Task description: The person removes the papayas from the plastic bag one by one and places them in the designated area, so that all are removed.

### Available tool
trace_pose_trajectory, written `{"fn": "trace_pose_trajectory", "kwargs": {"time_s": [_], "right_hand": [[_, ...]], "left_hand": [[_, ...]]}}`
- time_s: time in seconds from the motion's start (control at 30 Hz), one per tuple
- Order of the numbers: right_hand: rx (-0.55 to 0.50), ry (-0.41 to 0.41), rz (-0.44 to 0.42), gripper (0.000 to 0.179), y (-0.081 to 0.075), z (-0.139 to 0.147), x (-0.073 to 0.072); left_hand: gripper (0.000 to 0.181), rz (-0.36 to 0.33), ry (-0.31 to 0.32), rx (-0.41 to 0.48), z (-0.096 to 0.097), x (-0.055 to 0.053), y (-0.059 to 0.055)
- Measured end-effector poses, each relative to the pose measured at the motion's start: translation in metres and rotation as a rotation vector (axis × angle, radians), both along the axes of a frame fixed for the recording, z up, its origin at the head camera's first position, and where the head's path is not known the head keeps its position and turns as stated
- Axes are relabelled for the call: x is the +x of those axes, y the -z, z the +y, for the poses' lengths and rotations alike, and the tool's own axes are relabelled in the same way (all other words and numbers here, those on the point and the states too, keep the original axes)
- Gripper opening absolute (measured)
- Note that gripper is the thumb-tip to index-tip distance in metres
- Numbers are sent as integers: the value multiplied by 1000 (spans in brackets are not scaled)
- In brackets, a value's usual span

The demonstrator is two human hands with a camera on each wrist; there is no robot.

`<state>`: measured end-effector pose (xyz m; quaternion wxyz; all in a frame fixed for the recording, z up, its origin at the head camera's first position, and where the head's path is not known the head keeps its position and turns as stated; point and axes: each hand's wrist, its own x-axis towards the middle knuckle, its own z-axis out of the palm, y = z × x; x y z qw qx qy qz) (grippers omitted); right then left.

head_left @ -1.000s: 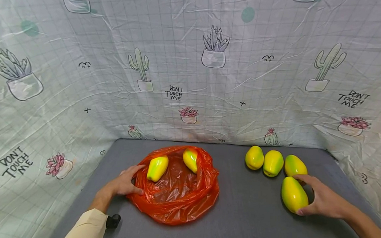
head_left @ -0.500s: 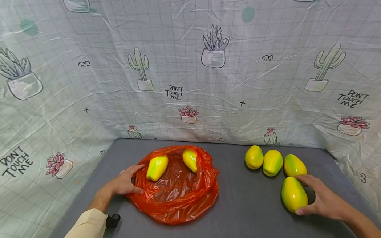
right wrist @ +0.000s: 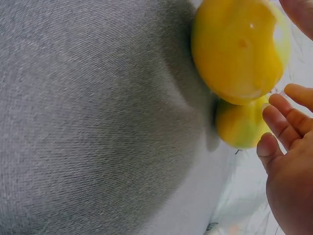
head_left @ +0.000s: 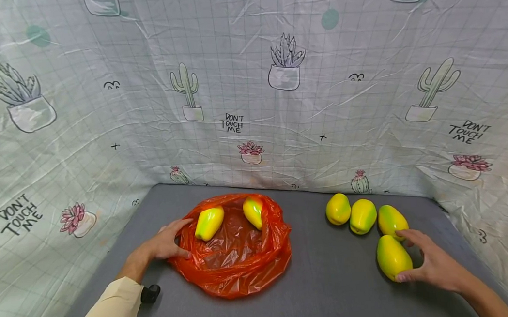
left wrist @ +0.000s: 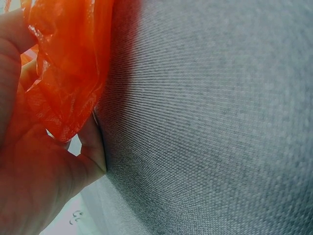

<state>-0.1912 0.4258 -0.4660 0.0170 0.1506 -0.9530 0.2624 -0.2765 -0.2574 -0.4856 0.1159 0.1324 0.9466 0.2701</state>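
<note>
A red plastic bag lies on the table with its mouth spread wide. Inside it are two yellow-green papayas, one at the left and one at the right. My left hand holds the bag's left side between thumb and fingers; some fingers are hidden behind the red film in the left wrist view. At the right, my right hand is beside the nearest papaya, its thumb at the fruit's near end. Its fingers are spread and relaxed, reaching past the fruit toward the papaya behind.
Two more papayas, a left one and a middle one, stand in the row at the back right. Grey cloth covers the table. A cactus-print curtain closes off the back and both sides.
The nearest papaya has tilted a little, its near end shifting right. My right fingers have moved slightly away toward the papaya behind. My left hand and the bag stay put.
</note>
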Motion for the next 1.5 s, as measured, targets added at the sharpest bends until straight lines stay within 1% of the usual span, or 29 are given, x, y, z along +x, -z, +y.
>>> {"fn": "trace_pose_trajectory", "kwargs": {"time_s": [0.23, 0.33, 0.43, 0.63, 0.87, 0.97, 1.1, 1.23, 1.4, 1.5], "right_hand": [[-35, 70, -53, 88, -12, -12, -4], [-58, 84, -65, 86, -17, -21, -6], [-78, 69, -49, 84, -21, -31, -8], [-118, 7, -12, 84, -29, -55, -12], [-178, -53, -24, 84, -31, -85, -22], [-189, -53, -35, 86, -31, -96, -28], [-174, -55, -36, 86, -31, -108, -33], [-165, -74, -23, 87, -32, -118, -36], [-201, -102, -34, 88, -31, -131, -42], [-230, -127, -32, 86, -30, -138, -45]], "left_hand": [[101, 6, -7, -7, 0, 0, -4], [101, 4, -4, -10, -1, 0, -6], [101, -1, 2, -12, 0, -1, -5], [100, -2, 2, -8, 0, -3, -2], [101, -4, 3, -11, -2, -3, -3], [102, -3, 9, -10, -2, -4, -2], [102, -1, 9, -12, -2, -3, -2], [102, -10, 5, -13, -1, -2, -2], [102, -18, 2, -15, -1, -1, -1], [102, -19, 1, -14, -1, -1, -1]]}}
